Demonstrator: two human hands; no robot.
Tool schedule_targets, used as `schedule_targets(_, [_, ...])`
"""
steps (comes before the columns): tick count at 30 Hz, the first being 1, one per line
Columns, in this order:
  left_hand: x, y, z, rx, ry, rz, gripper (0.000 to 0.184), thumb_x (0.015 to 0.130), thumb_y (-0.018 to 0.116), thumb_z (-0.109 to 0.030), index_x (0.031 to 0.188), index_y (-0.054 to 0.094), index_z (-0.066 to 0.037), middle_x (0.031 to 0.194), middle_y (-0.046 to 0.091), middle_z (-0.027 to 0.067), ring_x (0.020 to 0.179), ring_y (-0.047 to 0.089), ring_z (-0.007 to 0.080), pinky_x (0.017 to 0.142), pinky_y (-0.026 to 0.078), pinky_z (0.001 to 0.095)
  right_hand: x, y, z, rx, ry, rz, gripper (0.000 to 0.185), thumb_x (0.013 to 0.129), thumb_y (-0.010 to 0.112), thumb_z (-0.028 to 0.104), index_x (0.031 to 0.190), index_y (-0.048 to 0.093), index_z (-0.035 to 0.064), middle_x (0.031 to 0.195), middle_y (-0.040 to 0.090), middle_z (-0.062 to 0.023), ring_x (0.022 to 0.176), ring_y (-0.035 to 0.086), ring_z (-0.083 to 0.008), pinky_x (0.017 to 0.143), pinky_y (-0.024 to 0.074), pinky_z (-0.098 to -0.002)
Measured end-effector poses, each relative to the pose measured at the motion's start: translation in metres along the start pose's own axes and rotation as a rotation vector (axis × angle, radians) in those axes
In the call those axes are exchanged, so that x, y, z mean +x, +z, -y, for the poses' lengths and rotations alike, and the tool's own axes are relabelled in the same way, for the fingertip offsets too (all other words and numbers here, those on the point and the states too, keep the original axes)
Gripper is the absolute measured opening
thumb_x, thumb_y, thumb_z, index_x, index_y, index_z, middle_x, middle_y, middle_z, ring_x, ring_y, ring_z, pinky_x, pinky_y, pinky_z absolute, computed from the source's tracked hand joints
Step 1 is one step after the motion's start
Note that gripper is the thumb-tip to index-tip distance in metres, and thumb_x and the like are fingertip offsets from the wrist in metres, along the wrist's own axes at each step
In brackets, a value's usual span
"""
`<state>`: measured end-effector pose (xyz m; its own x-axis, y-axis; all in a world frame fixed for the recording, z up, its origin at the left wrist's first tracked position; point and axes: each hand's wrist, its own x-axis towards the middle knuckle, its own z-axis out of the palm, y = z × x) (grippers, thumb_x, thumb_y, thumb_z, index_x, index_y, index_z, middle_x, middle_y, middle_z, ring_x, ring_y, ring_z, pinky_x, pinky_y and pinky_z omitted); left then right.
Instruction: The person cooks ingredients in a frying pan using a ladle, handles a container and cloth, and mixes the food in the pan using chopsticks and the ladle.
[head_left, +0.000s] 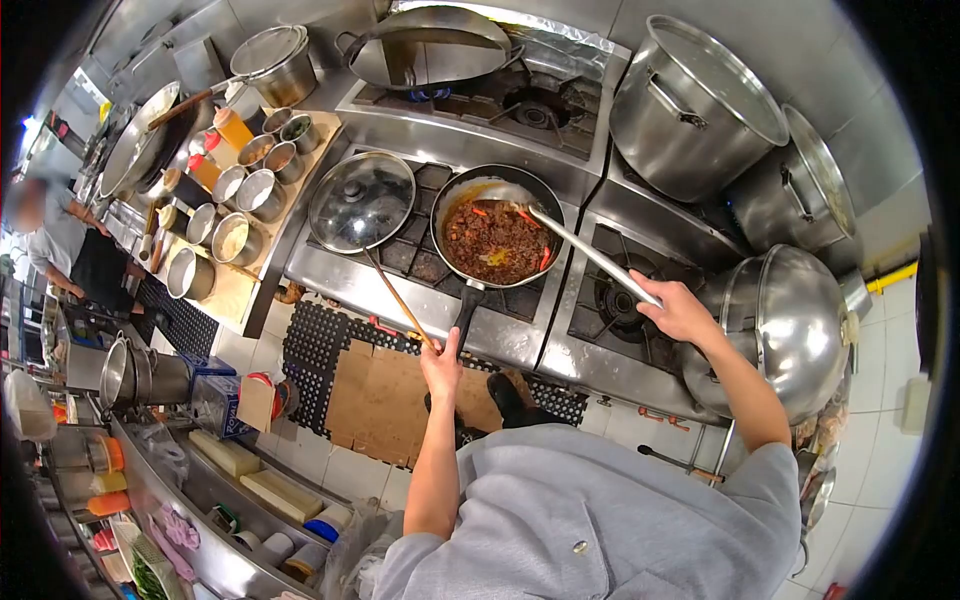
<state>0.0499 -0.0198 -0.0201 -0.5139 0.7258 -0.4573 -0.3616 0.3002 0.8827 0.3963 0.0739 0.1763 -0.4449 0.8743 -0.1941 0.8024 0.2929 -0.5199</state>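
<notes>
Smooth metal ladle (594,254), matt cloth shirt (640,500)

A co-worker's head (33,204), blurred

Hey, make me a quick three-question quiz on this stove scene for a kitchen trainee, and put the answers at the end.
1. Multiple choice: which of the person's hands holds the metal utensil that reaches into the frying pan?
a) the left
b) the right
c) neither

2. True or false: the dark food in the frying pan has some orange-red pieces in it.

3. Fill in the blank: as the picture shows it, the glass lid lies to the ____ of the frying pan.

Key:
1. b, the right hand.
2. True.
3. left
</notes>
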Motion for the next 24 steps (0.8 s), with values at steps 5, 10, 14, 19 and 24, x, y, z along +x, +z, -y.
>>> schedule_targets(5, [0.004, -0.002, 0.005, -0.010, 0.023, 0.001, 0.047, 0.083, 0.074, -0.031, 0.080, 0.031, -0.013, 0.056, 0.039, -0.0019, 0.037, 0.034, 0.0084, 0.032, 0.027, 0.0254, 0.042, 0.032, 0.003, -0.003, 0.078, -0.014, 0.055, 0.087, 0.059, 0.012, 0.139, 0.041, 0.0094, 0.095, 0.058, -0.0319, 0.082, 0.059, -0.0426, 0.078, 0.0470, -0.0390])
schedule_targets(10, [0.003, -0.001, 0.004, 0.012, 0.024, -0.008, 0.047, 0.083, 0.074, -0.031, 0.079, 0.031, -0.012, 0.057, 0.040, -0.0014, 0.038, 0.035, 0.0085, 0.033, 0.029, 0.0253, 0.023, 0.052, 0.008, -0.030, 0.049, 0.082, 0.056, 0.087, 0.060, 0.010, 0.140, 0.040, 0.0100, 0.096, 0.059, -0.0314, 0.088, 0.060, -0.0419, 0.078, 0.0463, -0.0418])
schedule_targets(14, [0.003, 0.000, 0.004, 0.012, 0.027, -0.019, 0.045, 0.083, 0.073, -0.031, 0.079, 0.032, -0.013, 0.057, 0.038, -0.0026, 0.039, 0.033, 0.0085, 0.034, 0.028, 0.0247, 0.005, 0.024, 0.000, 0.004, 0.037, 0.035, 0.057, 0.087, 0.061, 0.012, 0.140, 0.040, 0.0107, 0.109, 0.060, -0.0275, 0.098, 0.060, -0.0420, 0.085, 0.0463, -0.0369])
schedule_targets(19, [-0.001, 0.001, -0.001, -0.028, 0.016, -0.030, 0.045, 0.083, 0.074, -0.031, 0.079, 0.033, -0.013, 0.058, 0.039, -0.0024, 0.041, 0.035, 0.0085, 0.036, 0.029, 0.0246, 0.052, 0.031, 0.000, -0.052, 0.068, 0.024, 0.055, 0.087, 0.059, 0.010, 0.139, 0.041, 0.0084, 0.101, 0.060, -0.0295, 0.092, 0.060, -0.0427, 0.081, 0.0473, -0.0406])
schedule_targets(24, [0.001, 0.001, 0.000, 0.022, 0.005, -0.030, 0.045, 0.083, 0.074, -0.031, 0.079, 0.032, -0.013, 0.056, 0.039, -0.0023, 0.039, 0.035, 0.0089, 0.035, 0.029, 0.0249, 0.078, 0.054, 0.008, -0.132, -0.009, 0.056, 0.054, 0.086, 0.054, 0.007, 0.138, 0.040, 0.0021, 0.097, 0.060, -0.0289, 0.093, 0.059, -0.0435, 0.083, 0.0464, -0.0455])
